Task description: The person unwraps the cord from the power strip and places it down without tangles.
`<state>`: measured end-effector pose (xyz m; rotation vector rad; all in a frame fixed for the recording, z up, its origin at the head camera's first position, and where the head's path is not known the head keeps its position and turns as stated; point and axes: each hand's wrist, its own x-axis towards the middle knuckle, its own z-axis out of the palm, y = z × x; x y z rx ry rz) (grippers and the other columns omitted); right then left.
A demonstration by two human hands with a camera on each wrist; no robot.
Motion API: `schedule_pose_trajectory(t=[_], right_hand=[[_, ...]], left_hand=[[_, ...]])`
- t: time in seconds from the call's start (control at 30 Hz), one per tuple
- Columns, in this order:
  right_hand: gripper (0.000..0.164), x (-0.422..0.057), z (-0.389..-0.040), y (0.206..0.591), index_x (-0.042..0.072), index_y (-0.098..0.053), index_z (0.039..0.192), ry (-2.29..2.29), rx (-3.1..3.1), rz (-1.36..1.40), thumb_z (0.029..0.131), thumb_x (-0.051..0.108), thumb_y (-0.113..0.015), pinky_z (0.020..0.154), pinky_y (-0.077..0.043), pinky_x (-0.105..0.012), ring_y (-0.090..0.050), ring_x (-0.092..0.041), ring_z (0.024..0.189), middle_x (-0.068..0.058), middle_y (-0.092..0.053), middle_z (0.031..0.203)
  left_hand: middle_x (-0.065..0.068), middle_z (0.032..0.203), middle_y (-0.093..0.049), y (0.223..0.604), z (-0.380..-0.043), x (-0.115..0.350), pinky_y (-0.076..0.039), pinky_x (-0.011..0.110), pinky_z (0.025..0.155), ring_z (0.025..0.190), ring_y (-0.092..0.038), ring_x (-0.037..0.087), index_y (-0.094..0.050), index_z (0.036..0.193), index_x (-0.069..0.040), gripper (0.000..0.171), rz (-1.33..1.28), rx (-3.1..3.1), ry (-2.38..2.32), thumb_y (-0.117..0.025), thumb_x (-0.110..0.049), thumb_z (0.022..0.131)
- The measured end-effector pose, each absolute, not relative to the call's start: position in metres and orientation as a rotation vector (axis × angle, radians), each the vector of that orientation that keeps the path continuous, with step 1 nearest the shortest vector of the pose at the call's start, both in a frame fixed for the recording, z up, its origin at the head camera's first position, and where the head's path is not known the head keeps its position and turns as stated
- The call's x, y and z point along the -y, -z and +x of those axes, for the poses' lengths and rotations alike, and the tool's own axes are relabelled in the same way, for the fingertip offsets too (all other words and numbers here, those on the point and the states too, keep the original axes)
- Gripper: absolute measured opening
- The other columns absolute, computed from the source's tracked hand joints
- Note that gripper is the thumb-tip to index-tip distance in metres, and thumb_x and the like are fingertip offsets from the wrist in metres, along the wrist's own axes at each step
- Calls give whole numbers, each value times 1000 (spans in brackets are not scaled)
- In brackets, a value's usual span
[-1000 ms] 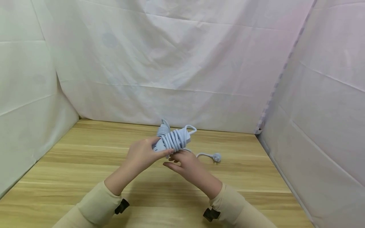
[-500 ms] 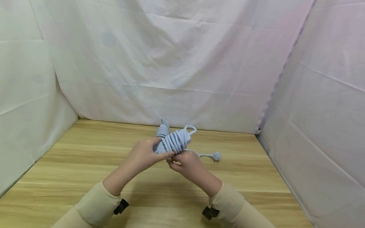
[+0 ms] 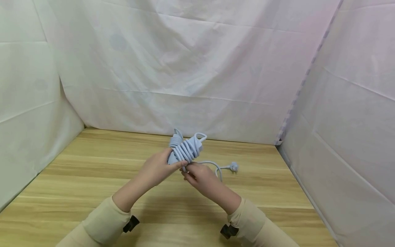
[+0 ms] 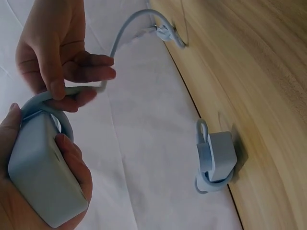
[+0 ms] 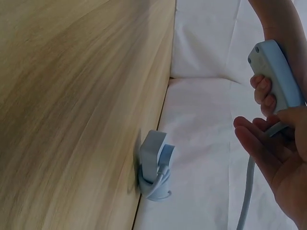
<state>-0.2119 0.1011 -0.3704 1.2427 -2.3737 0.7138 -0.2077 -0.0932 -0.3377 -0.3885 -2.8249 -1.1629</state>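
Note:
A pale blue power strip [image 3: 187, 150], its cord wound round it in several turns, tilts above the table in my left hand [image 3: 156, 168]. The thumb lies over the near side and the fingers curl beneath, as the left wrist view shows. Just right of the strip, my right hand [image 3: 206, 176] pinches the loose cord [image 4: 79, 89] between thumb and fingers, close to the strip's end. From there the cord runs to a plug [image 3: 234, 167] lying on the table to the right.
A second power strip [image 4: 223, 154] with its own wound cord stands on the wooden table [image 3: 92, 164] behind the held one. White cloth [image 3: 185, 68] hangs at the back and on both sides.
My right fingers have closed on the cord beneath the strip. The strip's far end has swung slightly left. More loose cord now bows out between hand and plug.

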Motion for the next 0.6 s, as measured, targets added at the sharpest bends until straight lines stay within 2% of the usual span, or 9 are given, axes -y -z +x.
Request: schedule_pose_trajectory(t=[0.1,0.33,0.4,0.6], right_hand=[[4,-104,-209,370,9,-62,93,-694,2440,1233,97,10,-61,59,-45,-19,-57,-6,67,3,-60,80],[11,-111,-208,364,11,-62,89,-626,2464,1250,99,17,-58,59,-40,-22,-44,-6,64,7,-52,74],[13,-114,-207,360,12,-61,89,-657,2469,1250,99,17,-57,59,-39,-23,-43,-6,64,8,-50,73],[18,-124,-208,351,12,-56,80,-644,2369,1231,97,12,-60,56,-35,-24,-36,-6,58,8,-40,65]], left_hand=[[1,80,-58,338,-209,94,-43,35,57,66,-53,18,-58,105,-10,57,-358,2832,1173,-64,-63,84],[0,88,-63,344,-214,99,-45,36,61,71,-56,17,-61,110,-11,64,-354,2871,1134,-59,-68,84],[1,91,-64,346,-215,100,-46,37,63,74,-57,17,-62,110,-11,63,-372,2879,1076,-59,-68,83],[-1,84,-62,351,-214,103,-43,37,59,71,-56,17,-62,109,-15,60,-446,2903,907,-61,-69,81]])
